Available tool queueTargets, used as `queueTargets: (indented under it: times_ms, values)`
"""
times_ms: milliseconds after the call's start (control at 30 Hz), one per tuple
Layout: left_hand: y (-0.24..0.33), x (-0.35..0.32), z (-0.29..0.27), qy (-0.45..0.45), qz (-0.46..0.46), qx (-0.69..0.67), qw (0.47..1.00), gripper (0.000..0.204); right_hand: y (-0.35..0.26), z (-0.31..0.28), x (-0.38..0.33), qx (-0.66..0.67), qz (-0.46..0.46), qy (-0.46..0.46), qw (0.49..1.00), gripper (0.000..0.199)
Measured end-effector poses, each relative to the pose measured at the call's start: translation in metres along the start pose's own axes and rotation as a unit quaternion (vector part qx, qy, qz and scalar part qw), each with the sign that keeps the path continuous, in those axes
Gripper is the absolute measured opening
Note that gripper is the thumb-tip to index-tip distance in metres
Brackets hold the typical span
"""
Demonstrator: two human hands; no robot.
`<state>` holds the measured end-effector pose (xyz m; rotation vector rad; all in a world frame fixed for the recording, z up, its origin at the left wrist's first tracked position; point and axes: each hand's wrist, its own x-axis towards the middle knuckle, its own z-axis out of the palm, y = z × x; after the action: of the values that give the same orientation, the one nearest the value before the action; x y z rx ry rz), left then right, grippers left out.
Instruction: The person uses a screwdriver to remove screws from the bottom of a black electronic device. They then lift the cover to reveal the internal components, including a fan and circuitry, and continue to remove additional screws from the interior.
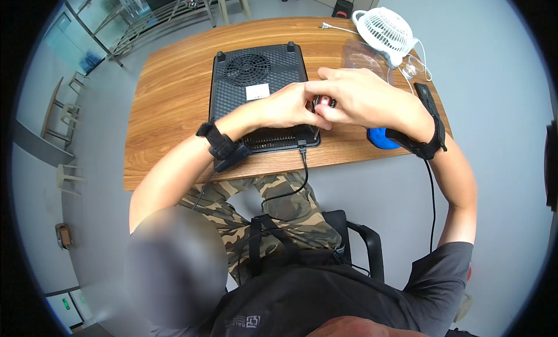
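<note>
A black, flat appliance, bottom side up [229, 98], lies on the wooden table, with a round fan grille, a white label and feet at its far corners. It looks like an induction cooker. Over its right edge my two hands meet. My left hand [288, 106] curls its fingers and thumb around a small red and dark object [325, 101]. From the other side, my right hand [366, 97] grips the same object with bent fingers. Most of that object is hidden by the fingers, so its kind cannot be made out.
The wooden table [174, 93] carries a white fan [385, 31] with its cord at the far right. Nearer stand a clear plastic container [361, 53] and a blue item [381, 138], partly behind my right wrist. A black power cord [305, 168] hangs off the near edge.
</note>
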<state>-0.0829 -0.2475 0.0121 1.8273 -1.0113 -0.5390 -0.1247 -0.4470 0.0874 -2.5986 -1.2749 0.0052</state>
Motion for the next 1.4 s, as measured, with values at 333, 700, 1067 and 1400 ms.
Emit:
queueTargets:
  times_ms: [333,700,1067,1400]
  values:
    - [0.009,0.005,0.006,0.057,0.038,0.104,0.992,0.038,0.005,0.0,-0.006,-0.055,0.036,0.067,0.996,0.044]
    - [-0.004,0.004,-0.003,-0.008,-0.022,0.086,0.996,0.038,0.006,0.002,-0.007,-0.056,0.013,0.042,0.997,0.027]
    - [0.004,0.001,0.006,0.041,0.025,0.072,0.996,0.039,0.003,-0.003,-0.014,-0.038,0.03,0.013,0.999,0.025]
    - [-0.004,0.0,0.007,0.054,0.042,0.055,0.996,0.043,-0.008,-0.011,-0.006,-0.073,0.188,-0.057,0.978,0.032]
